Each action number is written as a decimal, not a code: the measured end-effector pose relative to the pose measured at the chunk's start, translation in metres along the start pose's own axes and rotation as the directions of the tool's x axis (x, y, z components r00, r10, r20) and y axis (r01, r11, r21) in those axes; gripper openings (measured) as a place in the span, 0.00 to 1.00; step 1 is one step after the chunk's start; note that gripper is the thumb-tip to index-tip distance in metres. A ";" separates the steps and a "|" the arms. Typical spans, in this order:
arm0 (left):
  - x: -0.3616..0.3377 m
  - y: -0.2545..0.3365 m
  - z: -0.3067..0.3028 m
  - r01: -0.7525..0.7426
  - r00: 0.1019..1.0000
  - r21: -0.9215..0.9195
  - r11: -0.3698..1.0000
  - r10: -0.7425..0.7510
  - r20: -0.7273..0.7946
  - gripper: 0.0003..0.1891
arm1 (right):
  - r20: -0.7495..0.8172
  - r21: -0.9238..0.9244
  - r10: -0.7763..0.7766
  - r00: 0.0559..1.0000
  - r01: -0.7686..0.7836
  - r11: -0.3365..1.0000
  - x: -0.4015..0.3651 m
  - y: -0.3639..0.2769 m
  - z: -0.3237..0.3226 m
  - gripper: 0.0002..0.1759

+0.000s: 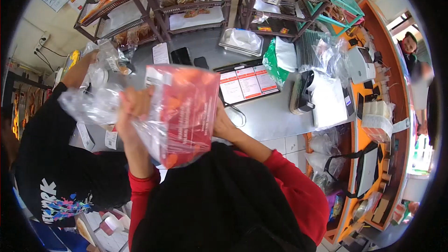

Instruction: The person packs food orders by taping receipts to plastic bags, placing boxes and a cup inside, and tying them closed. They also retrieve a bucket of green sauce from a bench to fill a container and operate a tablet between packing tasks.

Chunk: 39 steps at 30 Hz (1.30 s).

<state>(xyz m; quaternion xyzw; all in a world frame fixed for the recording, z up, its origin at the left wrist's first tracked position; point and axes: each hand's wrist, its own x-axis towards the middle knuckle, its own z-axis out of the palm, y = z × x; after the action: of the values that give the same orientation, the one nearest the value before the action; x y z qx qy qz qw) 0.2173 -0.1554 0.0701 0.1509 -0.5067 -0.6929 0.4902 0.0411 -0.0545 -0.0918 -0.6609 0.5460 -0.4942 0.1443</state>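
Note:
A red printed box [191,112] inside a clear plastic bag [93,105] is raised in front of me above the counter. My left hand [133,109] is closed around the gathered plastic at the left of the box, and the loose end of the bag sticks out past it. Against the right side of the box is my right hand [223,120], holding it, with its fingers mostly hidden behind. The lettering on the box is blurred.
A co-worker in a black shirt [70,168] stands close at my left, one arm reaching over the counter. Ahead are stacked racks [196,23], a metal tray [241,42], a phone [181,56] and a tablet [247,83]. An orange shelf counter [368,135] runs along the right.

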 end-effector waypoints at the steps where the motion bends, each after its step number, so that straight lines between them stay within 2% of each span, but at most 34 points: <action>1: 0.006 0.008 0.013 0.056 0.989 -0.061 0.997 -0.064 -0.134 0.18 | 0.031 0.044 -0.092 0.995 0.090 0.995 0.016 0.005 -0.004 0.41; 3: 0.015 0.013 0.035 0.128 0.900 -0.196 0.972 -0.197 -0.389 0.17 | 0.072 0.013 -0.047 0.996 0.047 0.999 0.026 0.036 0.002 0.48; 6: 0.020 0.003 0.046 0.235 0.888 -0.194 0.952 -0.292 -0.356 0.16 | 0.052 0.117 -0.099 0.994 0.092 0.989 0.029 0.051 -0.029 0.43; 7: 0.019 -0.003 0.055 0.277 0.831 -0.174 0.945 -0.327 -0.450 0.15 | 0.011 0.210 -0.128 0.992 0.123 0.970 0.032 0.045 -0.040 0.42; 10: 0.001 -0.028 0.061 0.239 0.860 0.207 0.949 -0.108 -0.498 0.14 | -0.043 0.484 -0.098 0.994 0.106 0.869 0.033 0.033 -0.050 0.38; 11: -0.007 -0.036 0.043 0.132 0.968 0.538 0.832 0.008 -0.249 0.12 | 0.129 0.514 -0.020 0.991 -0.050 0.856 0.034 0.041 -0.055 0.34; 12: -0.006 -0.032 0.038 0.030 0.996 0.775 0.631 0.048 -0.077 0.13 | 0.306 0.513 0.054 0.951 -0.212 0.832 0.032 0.051 -0.060 0.29; 13: -0.002 -0.028 0.034 -0.096 0.995 0.923 0.372 0.021 0.095 0.14 | 0.478 0.482 0.120 0.870 -0.374 0.793 0.027 0.061 -0.063 0.25; 14: -0.004 -0.027 0.037 -0.122 0.991 0.956 0.266 -0.027 0.134 0.14 | 0.634 0.418 0.171 0.754 -0.520 0.745 0.024 0.075 -0.065 0.22; 16: -0.009 -0.026 0.044 -0.206 0.970 0.977 0.054 -0.121 0.212 0.15 | 0.860 0.215 0.226 0.459 -0.725 0.654 0.036 0.115 -0.067 0.16; 17: -0.021 -0.026 0.024 -0.302 0.941 0.953 -0.022 -0.165 0.294 0.14 | 0.640 0.352 0.161 0.752 -0.473 0.808 0.056 0.140 -0.077 0.11; 18: -0.031 -0.022 0.030 -0.177 0.968 0.976 -0.125 -0.202 0.150 0.12 | 0.331 0.298 0.074 0.941 -0.179 0.938 0.076 0.164 -0.088 0.11; 19: -0.041 -0.018 0.036 -0.059 0.972 0.970 -0.238 -0.234 0.002 0.11 | 0.156 0.158 0.234 0.960 -0.258 0.953 0.105 0.168 -0.112 0.12; 20: -0.063 -0.024 0.026 0.206 0.976 0.978 0.010 -0.072 -0.205 0.11 | -0.051 -0.138 0.181 0.982 -0.186 0.973 0.136 0.175 -0.132 0.12; 21: -0.094 -0.037 -0.002 0.404 0.901 0.869 0.287 0.038 -0.432 0.11 | -0.101 -0.482 0.161 0.982 -0.190 0.855 0.156 0.197 -0.136 0.11; 22: -0.123 -0.051 -0.027 0.502 0.759 0.662 0.556 0.083 -0.646 0.12 | -0.023 -0.607 0.236 0.971 -0.201 0.769 0.172 0.218 -0.135 0.10; 23: -0.147 -0.067 -0.045 0.511 0.740 0.654 0.559 0.101 -0.665 0.16 | 0.041 -0.720 0.318 0.947 -0.193 0.666 0.181 0.234 -0.130 0.10; 24: -0.164 -0.079 -0.059 0.516 0.722 0.646 0.562 0.120 -0.681 0.22 | 0.081 -0.738 0.323 0.943 -0.161 0.655 0.184 0.249 -0.123 0.10; 25: -0.168 -0.091 -0.052 0.577 0.706 0.689 0.439 0.156 -0.691 0.23 | 0.121 -0.756 0.327 0.937 -0.126 0.642 0.186 0.263 -0.115 0.09; 26: -0.180 -0.121 -0.073 0.576 0.701 0.704 0.416 0.192 -0.686 0.24 | 0.163 -0.775 0.332 0.929 -0.087 0.626 0.188 0.270 -0.109 0.09; 27: -0.156 -0.124 -0.035 0.580 0.708 0.722 0.377 0.206 -0.676 0.25 | 0.171 -0.787 0.314 0.934 -0.063 0.614 0.190 0.270 -0.107 0.09; 28: -0.162 -0.151 -0.064 0.536 0.683 0.724 0.435 0.281 -0.675 0.18 | 0.180 -0.799 0.298 0.937 -0.038 0.601 0.187 0.268 -0.106 0.09; 30: -0.131 -0.129 -0.026 0.606 0.576 0.530 0.593 0.132 -0.807 0.17 | 0.199 -0.818 0.278 0.940 0.003 0.575 0.182 0.264 -0.106 0.09; 33: -0.143 -0.121 -0.036 0.498 0.813 0.713 0.494 0.021 -0.582 0.16 | 0.212 -0.841 0.273 0.939 0.033 0.540 0.179 0.256 -0.113 0.10; 36: -0.139 -0.090 -0.018 0.410 0.888 0.762 0.500 -0.029 -0.459 0.15 | 0.194 -0.865 0.275 0.942 0.033 0.500 0.177 0.253 -0.114 0.09; 37: -0.145 -0.087 -0.028 0.251 0.938 0.857 0.450 0.105 -0.329 0.17 | 0.185 -0.875 0.263 0.947 0.037 0.482 0.174 0.258 -0.114 0.09; 39: -0.142 -0.076 -0.022 0.222 0.968 0.960 0.168 0.076 -0.237 0.20 | 0.120 -0.893 0.253 0.960 -0.007 0.450 0.169 0.251 -0.120 0.07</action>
<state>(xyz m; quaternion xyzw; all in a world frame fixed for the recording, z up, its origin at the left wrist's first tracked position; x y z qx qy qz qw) 0.2601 -0.0488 -0.0446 0.5342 -0.7644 -0.2037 0.2983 -0.2160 -0.2496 -0.1345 -0.6487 0.7505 -0.0437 -0.1185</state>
